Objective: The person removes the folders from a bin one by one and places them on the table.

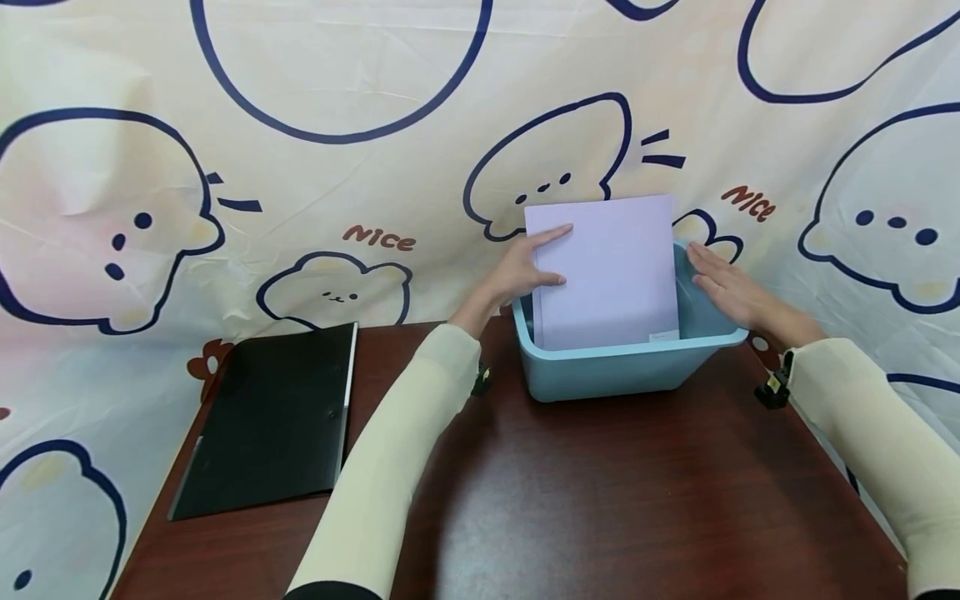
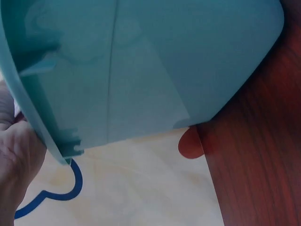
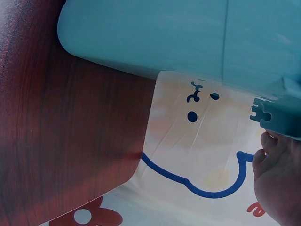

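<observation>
A light purple notebook or folder (image 1: pixel 603 275) stands upright, leaning slightly back, inside a light blue plastic bin (image 1: pixel 600 379). At its left edge is my left hand (image 1: pixel 517 271), with the index finger and thumb spread straight across its front; the remaining fingers are hidden. My right hand (image 1: pixel 723 287) lies along the bin's right rim with its fingers extended. Both wrist views show the bin's outer walls, the left hand (image 2: pixel 19 150) beside one rim and the right hand (image 3: pixel 282 176) close against the other.
A black folder (image 1: pixel 273 417) with a pale spine strip lies at the left of the dark red-brown wooden table (image 1: pixel 600 500). Directly behind the table hangs a cream cloth (image 1: pixel 420 183) with cartoon outlines. The bin stands close to the table's back edge.
</observation>
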Tool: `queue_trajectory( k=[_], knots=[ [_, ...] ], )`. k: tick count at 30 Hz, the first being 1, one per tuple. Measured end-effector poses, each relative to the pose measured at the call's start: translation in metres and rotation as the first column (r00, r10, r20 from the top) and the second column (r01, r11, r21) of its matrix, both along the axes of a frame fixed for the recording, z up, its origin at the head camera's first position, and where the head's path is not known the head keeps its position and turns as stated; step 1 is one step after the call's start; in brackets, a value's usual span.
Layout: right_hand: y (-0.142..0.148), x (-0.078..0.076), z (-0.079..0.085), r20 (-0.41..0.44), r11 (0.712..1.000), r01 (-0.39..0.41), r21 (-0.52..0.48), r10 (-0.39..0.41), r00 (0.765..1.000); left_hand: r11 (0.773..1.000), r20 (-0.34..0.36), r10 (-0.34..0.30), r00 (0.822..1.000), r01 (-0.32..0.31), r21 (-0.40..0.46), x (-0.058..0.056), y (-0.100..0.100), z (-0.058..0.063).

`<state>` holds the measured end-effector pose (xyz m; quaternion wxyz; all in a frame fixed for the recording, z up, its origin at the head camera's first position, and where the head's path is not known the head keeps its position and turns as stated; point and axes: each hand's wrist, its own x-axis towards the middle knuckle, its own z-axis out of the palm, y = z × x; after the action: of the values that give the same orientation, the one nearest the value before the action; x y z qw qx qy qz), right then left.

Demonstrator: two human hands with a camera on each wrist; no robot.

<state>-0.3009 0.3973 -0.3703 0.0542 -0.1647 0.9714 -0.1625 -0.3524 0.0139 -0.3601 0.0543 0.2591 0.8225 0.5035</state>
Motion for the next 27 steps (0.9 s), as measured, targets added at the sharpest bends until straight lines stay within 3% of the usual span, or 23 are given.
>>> queue_trajectory(
  k=[4,14,20,27],
  knots=[
    [0.001,0.0,0.0,-0.003,1.0,-0.003,0.001,0.003,1.0,0.998,0.012,0.063,0.998,-0.063,0.001,0.003,0.002,0.0],
    [0.001,0.002,0.001,0.01,1.0,0.01,-0.004,-0.01,1.0,0.989,0.026,0.131,0.991,-0.132,0.073,0.011,-0.004,0.004],
    [0.001,0.002,0.0,-0.003,1.0,0.019,-0.008,-0.019,1.0,0.983,0.018,0.135,0.991,-0.137,0.119,0.014,-0.01,0.01],
    [0.001,0.003,0.0,0.009,1.0,0.025,-0.003,-0.025,1.0,0.983,-0.009,0.149,0.989,-0.147,0.113,0.017,-0.017,0.015]
  ],
)
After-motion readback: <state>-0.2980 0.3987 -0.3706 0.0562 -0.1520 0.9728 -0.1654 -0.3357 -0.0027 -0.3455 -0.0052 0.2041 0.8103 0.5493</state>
